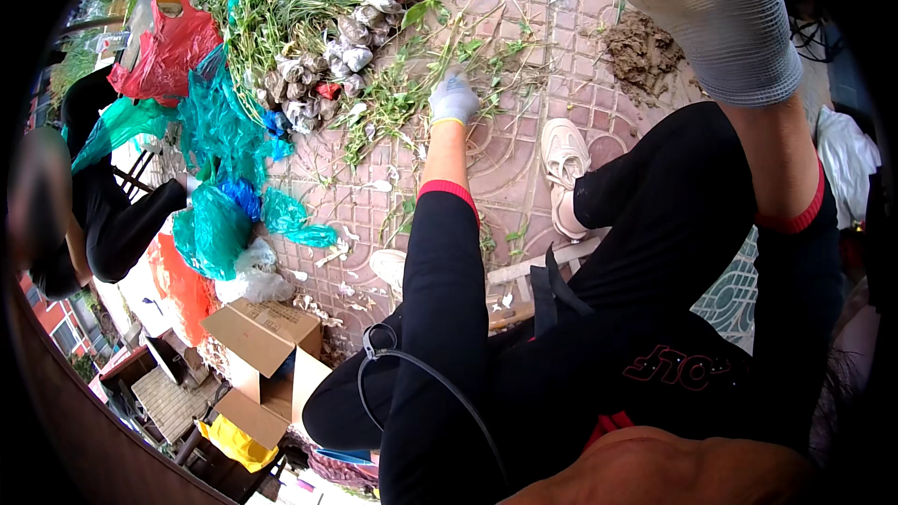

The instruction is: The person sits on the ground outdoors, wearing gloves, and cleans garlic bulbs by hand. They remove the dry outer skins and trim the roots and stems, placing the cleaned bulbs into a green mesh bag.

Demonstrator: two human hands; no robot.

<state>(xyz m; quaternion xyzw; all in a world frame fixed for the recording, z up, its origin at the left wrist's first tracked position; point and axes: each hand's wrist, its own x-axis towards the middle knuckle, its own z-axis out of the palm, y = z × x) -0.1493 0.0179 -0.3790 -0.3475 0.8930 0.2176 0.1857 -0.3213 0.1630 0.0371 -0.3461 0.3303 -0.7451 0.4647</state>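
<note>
My left hand (454, 99), in a pale grey-white glove, reaches down to the paving among loose leafy green stems (398, 98). Its fingers look curled around some of the stems, though the fingertips are blurred. Close to the camera at the upper right is my right hand (697, 9), in a dirty whitish knit glove. The frame's top edge cuts off its fingers, so anything in them is hidden. Beyond my left hand lies a row of green plant bundles (295, 0), their lower ends wrapped in greyish plastic (355, 33).
A mound of brown mud (644, 51) lies on the patterned paving near my shoe (565, 154). Green plastic bags (220, 122) and a red bag (173, 51) are heaped at the left, beside a seated person (112, 215). Nearer stands an open cardboard box (262, 323).
</note>
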